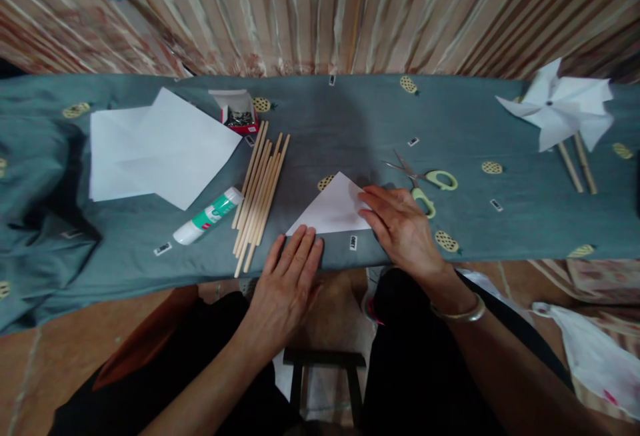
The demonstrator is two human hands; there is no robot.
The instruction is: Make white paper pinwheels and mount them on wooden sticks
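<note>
A white sheet of paper, folded into a triangle, lies near the table's front edge with its point facing away from me. My left hand rests flat on its lower left corner, fingers stretched out. At the right corner, my right hand has its fingers bent round the paper's edge; the corner itself is hidden beneath them. Just beyond that hand lie scissors with pale green handles, blades apart. Left of the paper is a bundle of thin wooden sticks.
A glue stick lies beside the sticks, with loose white sheets behind it. An open red box holds small metal pieces. White paper pinwheels on sticks lie far right. Pleated curtain borders the table's back.
</note>
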